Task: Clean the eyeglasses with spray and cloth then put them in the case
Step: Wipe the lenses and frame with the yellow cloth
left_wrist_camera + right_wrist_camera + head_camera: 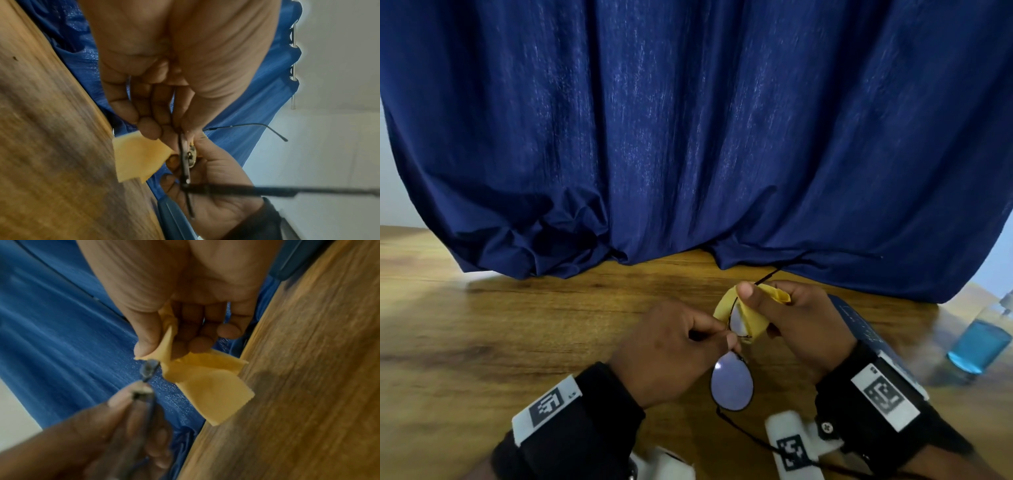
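Note:
Thin black-framed eyeglasses (732, 383) hang above the wooden table (517, 325), temples unfolded. My left hand (671, 349) pinches the frame at the bridge between the two lenses. My right hand (794, 318) holds a yellow cloth (751, 322) folded round the far lens, thumb on top and fingers behind. From the left wrist, the eyeglasses (185, 162) show edge-on beside the cloth (139, 155). The right wrist view has the cloth (207, 382) pinched between thumb and fingers. The spray bottle (979, 346) with blue liquid stands at the right. A dark blue case (859, 325) lies partly hidden behind my right wrist.
A dark blue curtain (688, 137) hangs behind the table and bunches on its far edge. Bare wood stretches to the left of my hands.

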